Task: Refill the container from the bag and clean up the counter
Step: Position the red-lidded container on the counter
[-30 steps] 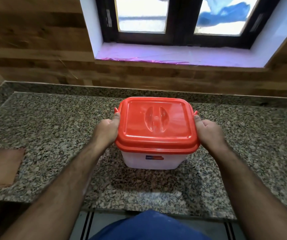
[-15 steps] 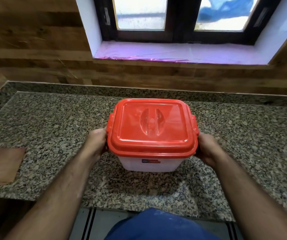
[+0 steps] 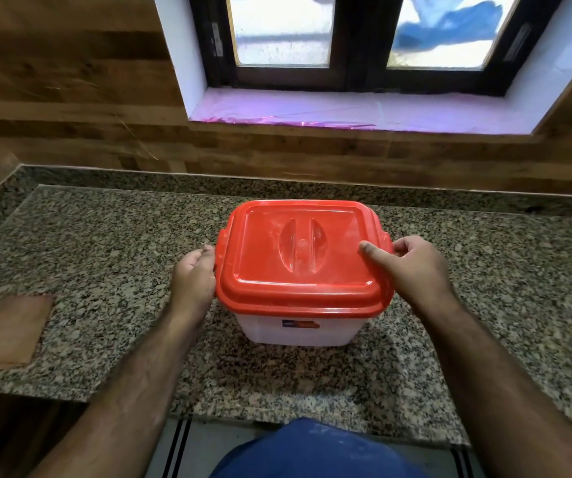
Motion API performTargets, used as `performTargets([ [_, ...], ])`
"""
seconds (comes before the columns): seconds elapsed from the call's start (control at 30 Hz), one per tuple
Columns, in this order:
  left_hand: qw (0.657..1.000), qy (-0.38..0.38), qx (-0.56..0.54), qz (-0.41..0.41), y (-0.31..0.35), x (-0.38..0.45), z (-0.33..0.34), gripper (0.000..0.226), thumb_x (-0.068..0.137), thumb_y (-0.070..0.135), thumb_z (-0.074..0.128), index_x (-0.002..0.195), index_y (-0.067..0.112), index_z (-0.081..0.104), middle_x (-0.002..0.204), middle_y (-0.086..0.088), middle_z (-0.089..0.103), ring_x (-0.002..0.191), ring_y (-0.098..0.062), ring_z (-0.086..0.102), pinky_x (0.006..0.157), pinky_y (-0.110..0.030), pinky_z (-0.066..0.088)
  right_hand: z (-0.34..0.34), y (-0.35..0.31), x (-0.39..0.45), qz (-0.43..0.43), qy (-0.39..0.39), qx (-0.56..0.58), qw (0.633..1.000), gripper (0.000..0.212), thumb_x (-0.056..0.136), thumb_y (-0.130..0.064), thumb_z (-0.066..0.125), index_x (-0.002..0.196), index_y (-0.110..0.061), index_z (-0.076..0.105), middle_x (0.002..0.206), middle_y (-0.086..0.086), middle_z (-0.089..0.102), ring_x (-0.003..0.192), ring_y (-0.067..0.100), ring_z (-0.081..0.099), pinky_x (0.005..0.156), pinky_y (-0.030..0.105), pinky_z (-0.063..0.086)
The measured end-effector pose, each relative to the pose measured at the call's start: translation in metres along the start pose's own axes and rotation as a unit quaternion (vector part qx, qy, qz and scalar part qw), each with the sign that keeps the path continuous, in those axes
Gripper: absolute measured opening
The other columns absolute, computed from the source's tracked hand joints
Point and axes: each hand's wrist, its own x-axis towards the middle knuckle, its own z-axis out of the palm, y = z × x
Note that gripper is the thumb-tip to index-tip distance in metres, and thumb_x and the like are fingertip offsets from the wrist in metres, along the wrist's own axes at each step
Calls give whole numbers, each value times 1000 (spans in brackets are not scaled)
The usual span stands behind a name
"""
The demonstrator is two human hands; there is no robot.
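Opening: you have the container [image 3: 300,327] standing upright on the granite counter [image 3: 105,257], near its front edge, with the red lid [image 3: 303,257] on.
Right hand: your right hand [image 3: 412,267] grips the lid's right edge, thumb [image 3: 372,253] laid flat on top and fingers curled over the side by the latch tab.
Left hand: your left hand [image 3: 193,279] rests against the lid's left rim, fingers close together and bent toward the side tab; whether they hook under it, I cannot tell.
Body: translucent, thin-walled plastic; it looks light, and how full it is cannot be read here.
Stiffness: the lid looks rigid, the walls likely flex if you squeeze.
Grip: smooth plastic may slip, so take hold at the side tabs or the moulded handle [image 3: 302,244] in the lid's middle.
Risk: prying one side only may tip the light tub, so steady the other side.
Bag: none in view.
Nearby: a brown square sheet [image 3: 8,334] lies flat at the counter's left, well apart.
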Motion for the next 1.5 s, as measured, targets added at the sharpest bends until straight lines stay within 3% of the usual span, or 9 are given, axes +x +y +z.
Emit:
performTargets([
  [0.23,999,-8,-17,-27,-2,6,2,42,120,36,39,105,16,73,95,-3,82,92,-18,78,75,-31,58,-15,-28,-9,33,-32,191,980,71,66,-48,101,116,-12,65,107,10,78,83,27,82,67,47,69],
  [0.47,997,-39,-32,-55,-3,5,-7,69,115,62,26,114,17,79,104,-8,85,103,-28,81,97,-50,61,-30,-84,-23,65,-160,465,868,28,85,7,77,112,8,69,82,18,77,69,28,75,65,41,68],
  [0.63,960,164,49,222,0,-19,6,49,114,54,35,134,20,63,130,-3,65,123,-26,61,99,-47,53,-52,-92,-6,7,-73,504,861,33,83,9,75,114,5,69,85,16,75,77,32,74,81,54,65],
  [0.8,794,-111,331,497,14,-50,46,58,98,63,63,127,13,72,117,-2,73,108,-20,64,94,-38,52,-76,-81,12,-28,45,531,846,61,77,7,83,134,7,60,114,24,78,91,33,81,81,54,68],
  [0.9,679,-237,491,491,19,-61,81,59,100,75,50,103,22,76,101,2,75,97,-21,68,83,-39,56,-84,-69,23,-76,141,501,850,70,72,2,88,133,8,55,117,21,77,92,27,81,79,46,68],
  [1.0,637,-309,558,434,16,-59,101,59,108,70,40,81,20,57,83,-1,66,86,-31,70,69,-41,53,-91,-56,31,-117,231,402,878,62,75,-7,89,119,-17,47,118,3,69,97,13,75,75,25,64],
  [1.2,631,-315,542,457,5,-48,100,68,105,77,28,76,20,51,76,-1,62,76,-28,66,68,-43,55,-91,-19,48,-203,318,121,918,50,80,-17,88,115,-15,53,93,-8,61,68,2,57,55,6,41],
  [1.33,637,-319,532,458,5,-48,100,67,106,75,34,74,18,51,72,3,55,72,-26,62,65,-42,52,-63,32,70,-197,276,-49,940,40,85,-12,85,115,-16,59,87,4,67,70,29,66,60,33,49],
  [1.5,641,-325,533,447,5,-47,99,70,106,75,35,72,16,50,67,5,50,66,-20,55,65,-42,50,-22,111,78,-245,181,-206,930,38,87,-1,80,121,-11,66,80,12,75,59,28,68,55,29,49],
])
